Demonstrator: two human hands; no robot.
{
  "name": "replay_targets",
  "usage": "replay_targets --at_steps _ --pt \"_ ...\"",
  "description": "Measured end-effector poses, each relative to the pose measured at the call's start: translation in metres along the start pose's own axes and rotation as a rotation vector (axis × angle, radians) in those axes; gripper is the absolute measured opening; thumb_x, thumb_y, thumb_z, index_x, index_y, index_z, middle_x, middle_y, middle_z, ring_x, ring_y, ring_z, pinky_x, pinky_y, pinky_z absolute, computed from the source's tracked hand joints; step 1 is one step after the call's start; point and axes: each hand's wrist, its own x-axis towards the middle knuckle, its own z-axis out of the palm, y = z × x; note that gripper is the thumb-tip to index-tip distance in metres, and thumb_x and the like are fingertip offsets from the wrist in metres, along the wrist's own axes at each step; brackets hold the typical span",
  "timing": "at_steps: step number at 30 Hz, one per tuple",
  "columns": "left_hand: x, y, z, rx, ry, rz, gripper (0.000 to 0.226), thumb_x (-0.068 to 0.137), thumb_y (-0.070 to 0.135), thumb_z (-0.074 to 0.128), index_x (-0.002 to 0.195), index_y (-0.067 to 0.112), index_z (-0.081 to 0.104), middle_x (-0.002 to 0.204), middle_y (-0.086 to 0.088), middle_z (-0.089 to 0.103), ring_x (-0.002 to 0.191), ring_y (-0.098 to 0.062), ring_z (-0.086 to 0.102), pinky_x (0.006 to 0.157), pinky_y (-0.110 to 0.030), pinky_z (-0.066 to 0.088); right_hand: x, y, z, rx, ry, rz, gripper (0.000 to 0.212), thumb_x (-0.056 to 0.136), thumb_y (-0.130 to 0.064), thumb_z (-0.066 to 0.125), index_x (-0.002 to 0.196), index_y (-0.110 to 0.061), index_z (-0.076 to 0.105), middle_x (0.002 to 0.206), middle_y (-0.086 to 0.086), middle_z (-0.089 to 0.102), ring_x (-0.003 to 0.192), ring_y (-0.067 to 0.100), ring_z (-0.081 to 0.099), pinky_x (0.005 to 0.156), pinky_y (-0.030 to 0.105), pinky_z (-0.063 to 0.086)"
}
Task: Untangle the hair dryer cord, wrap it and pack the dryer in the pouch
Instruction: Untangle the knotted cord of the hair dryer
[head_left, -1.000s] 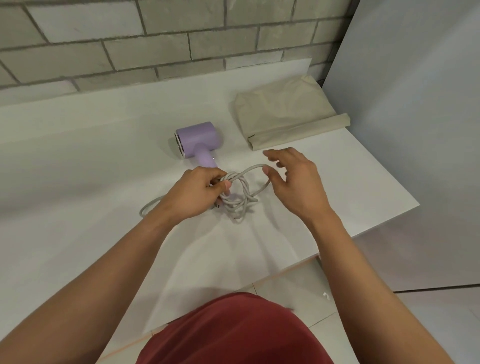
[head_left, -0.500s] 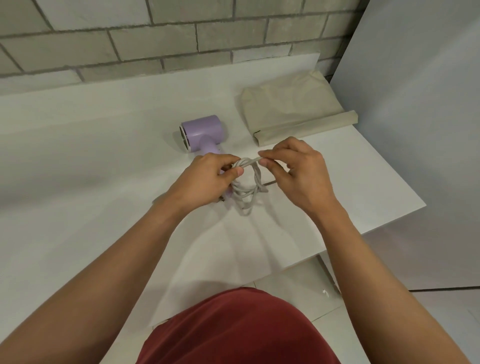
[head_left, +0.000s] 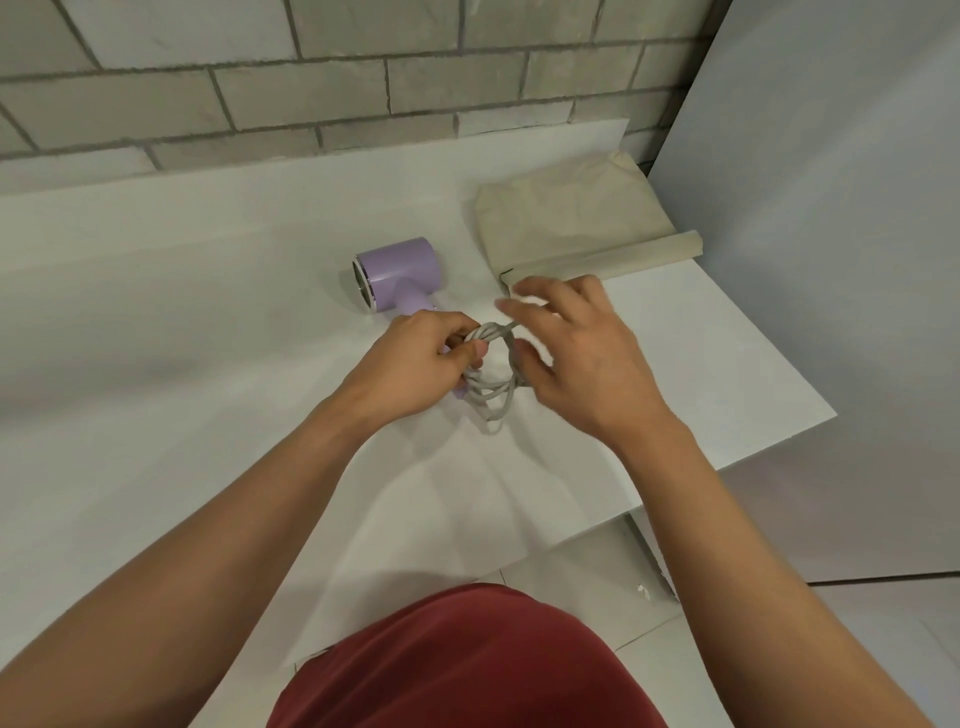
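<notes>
Cord (head_left: 496, 400) grey, looped (beside lilac dryer (head_left: 397, 273)) | left hand (head_left: 415, 364) grip: clutching it | right hand (head_left: 576, 353) grip: fingers spread

The hair dryer (head_left: 397, 273) had a smooth lilac plastic shell with a soft satin sheen, and its grey cord (head_left: 493, 387) looked rubbery and matt. The pouch (head_left: 571, 228) was creased beige cloth, lying on a smooth white table (head_left: 208, 312) under a rough, matt brick wall (head_left: 311, 98).

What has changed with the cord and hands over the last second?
The tail of cord trailing left of the left hand is gone, drawn into the coil. The right hand pinched a strand, then spread its fingers, now blurred beside the loop. The left hand keeps holding the coil; hair dryer and pouch unmoved.
</notes>
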Motion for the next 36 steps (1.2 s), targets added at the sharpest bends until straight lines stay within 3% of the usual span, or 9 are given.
replay_targets --at_steps 4,7,13,16,19,23,26,31,36 --pt "-0.001 0.005 0.000 0.027 -0.014 0.043 0.014 0.102 0.026 0.061 0.096 0.021 0.072 0.086 0.003 0.076 0.068 -0.006 0.074 0.084 -0.041 0.058 0.002 0.003 0.004 -0.040 -0.023 -0.040 0.016 0.093 -0.023 0.075 0.108 -0.019 0.079 0.095 -0.002 0.070 0.087 0.026 0.058 0.048 0.031 0.047" --pt "-0.001 0.004 -0.002 0.028 -0.026 0.064 0.016 0.103 0.032 0.060 0.097 0.024 0.073 0.083 0.006 0.076 0.074 -0.005 0.074 0.086 -0.042 0.057 0.001 0.007 -0.001 -0.033 -0.001 -0.023 0.014 0.097 -0.029 0.072 0.108 -0.024 0.079 0.094 -0.006 0.068 0.086 0.024 0.056 0.044 0.030 0.045" --pt "-0.004 0.001 -0.008 0.002 -0.012 0.057 0.028 0.104 0.039 0.056 0.091 0.022 0.073 0.078 0.011 0.078 0.084 -0.006 0.074 0.088 -0.046 0.055 0.007 0.018 -0.026 0.120 0.149 0.061 0.014 0.101 -0.031 0.069 0.106 -0.023 0.079 0.099 -0.005 0.070 0.089 0.025 0.058 0.059 0.042 0.054" --pt "-0.006 -0.007 -0.009 -0.027 -0.008 0.014 0.028 0.104 0.039 0.057 0.088 0.022 0.071 0.080 0.005 0.078 0.080 -0.015 0.075 0.083 -0.050 0.057 0.014 0.026 -0.040 0.296 0.306 0.213 0.012 0.099 -0.024 0.072 0.103 -0.017 0.080 0.099 0.000 0.072 0.088 0.007 0.061 0.073 0.023 0.048" --pt "-0.005 -0.010 -0.008 -0.081 0.009 -0.002 0.026 0.104 0.033 0.059 0.085 0.019 0.069 0.084 -0.003 0.076 0.075 -0.012 0.076 0.081 -0.043 0.059 0.018 0.033 -0.040 0.325 0.241 0.330 0.013 0.099 -0.024 0.071 0.106 -0.017 0.080 0.102 -0.002 0.073 0.082 -0.007 0.056 0.072 0.012 0.043" --pt "-0.003 -0.007 -0.006 -0.122 0.029 -0.047 0.023 0.104 0.026 0.059 0.091 0.012 0.072 0.092 -0.004 0.074 0.071 -0.014 0.075 0.067 -0.031 0.062 0.014 0.031 -0.028 0.106 0.103 0.262 0.039 0.100 -0.015 0.063 0.138 -0.020 0.065 0.134 0.002 0.064 0.112 0.024 0.058 0.091 0.039 0.054" --pt "-0.001 -0.007 -0.005 -0.136 0.034 -0.056 0.024 0.104 0.027 0.059 0.091 0.012 0.073 0.092 -0.007 0.075 0.071 -0.018 0.076 0.066 -0.033 0.063 0.012 0.012 -0.018 -0.022 -0.003 0.003 0.052 0.096 -0.015 0.065 0.146 -0.022 0.057 0.148 0.000 0.055 0.115 0.031 0.052 0.073 0.040 0.056" --pt "-0.001 -0.007 -0.005 -0.095 0.009 -0.035 0.028 0.103 0.036 0.059 0.089 0.015 0.072 0.082 -0.005 0.077 0.072 -0.022 0.076 0.071 -0.050 0.063 0.010 0.001 0.003 -0.091 -0.036 -0.094 0.034 0.093 -0.026 0.076 0.126 -0.021 0.073 0.110 -0.003 0.071 0.095 0.027 0.057 0.047 0.028 0.044" --pt "-0.002 -0.007 -0.006 -0.073 0.023 0.022 0.025 0.104 0.037 0.058 0.092 0.021 0.072 0.076 0.002 0.077 0.076 -0.010 0.075 0.070 -0.050 0.061 0.014 0.009 -0.004 0.019 0.066 -0.040 0.017 0.098 -0.031 0.070 0.108 -0.023 0.081 0.092 -0.005 0.070 0.080 0.025 0.055 0.052 0.030 0.039"
